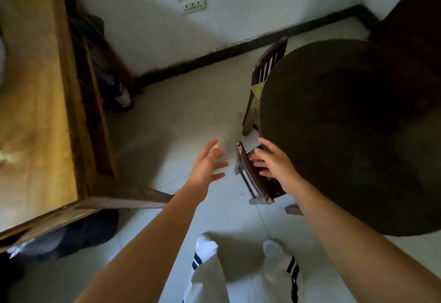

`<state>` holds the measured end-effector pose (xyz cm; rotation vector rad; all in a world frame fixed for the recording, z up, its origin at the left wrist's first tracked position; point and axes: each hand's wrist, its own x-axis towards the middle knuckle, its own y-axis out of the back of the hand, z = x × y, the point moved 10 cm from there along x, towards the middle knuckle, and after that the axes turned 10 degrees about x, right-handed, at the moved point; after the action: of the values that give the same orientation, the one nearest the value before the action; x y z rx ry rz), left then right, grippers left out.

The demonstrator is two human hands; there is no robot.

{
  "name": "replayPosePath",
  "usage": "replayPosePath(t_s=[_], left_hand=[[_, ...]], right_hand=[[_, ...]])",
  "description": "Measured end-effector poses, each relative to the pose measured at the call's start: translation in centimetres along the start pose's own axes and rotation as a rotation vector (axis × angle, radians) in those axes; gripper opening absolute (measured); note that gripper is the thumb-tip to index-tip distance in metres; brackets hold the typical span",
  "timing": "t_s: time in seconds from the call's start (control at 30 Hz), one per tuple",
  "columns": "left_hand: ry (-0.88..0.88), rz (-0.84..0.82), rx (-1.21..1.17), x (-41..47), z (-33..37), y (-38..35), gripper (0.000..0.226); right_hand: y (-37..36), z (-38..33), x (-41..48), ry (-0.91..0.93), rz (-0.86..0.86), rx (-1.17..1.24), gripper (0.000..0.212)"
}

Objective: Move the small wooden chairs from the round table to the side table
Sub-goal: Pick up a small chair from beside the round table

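A dark round table [346, 135] fills the right side of the head view. Two small wooden chairs stand on the floor, tucked partly under its left edge. The near chair [250, 178] shows its slatted back; the far chair [262, 81] stands closer to the wall. My right hand [274, 162] hovers open over the near chair's back, fingers spread, touching or almost touching it. To the left of that chair, above the floor, my left hand [206, 165] is open and holds nothing. The light wooden side table [35, 112] is at the left.
White tiled floor [179, 116] lies between the two tables. A dark bag [78, 233] sits under the side table's near corner, and a bottle [123, 95] stands by the wall. A wall socket [192, 5] is above the dark skirting. My feet are at the bottom.
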<state>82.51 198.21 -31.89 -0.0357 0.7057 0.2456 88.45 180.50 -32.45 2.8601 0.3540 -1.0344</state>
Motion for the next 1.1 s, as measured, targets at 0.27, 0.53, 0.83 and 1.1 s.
replayPosePath(t_s=[0.27, 0.53, 0.83, 1.1], left_hand=[[0.156, -0.064, 0.151, 8.7, -5.9, -4.3, 0.057], [0.190, -0.060, 0.315, 14.9, -10.0, -9.5, 0.080], [0.103, 0.084, 0.400, 16.2, -10.3, -10.2, 0.079], [-0.007, 0.115, 0.467, 15.5, -5.3, -4.1, 0.082]], right_hand=[[0.1, 6.9, 4.7, 0.060, 0.080, -0.505, 0.073], [0.3, 14.0, 9.1, 0.080, 0.054, -0.939, 0.098], [-0.4, 13.4, 8.9, 0.277, 0.094, -1.195, 0.089], [-6.3, 9.4, 7.5, 0.295, 0.110, -1.056, 0.089]])
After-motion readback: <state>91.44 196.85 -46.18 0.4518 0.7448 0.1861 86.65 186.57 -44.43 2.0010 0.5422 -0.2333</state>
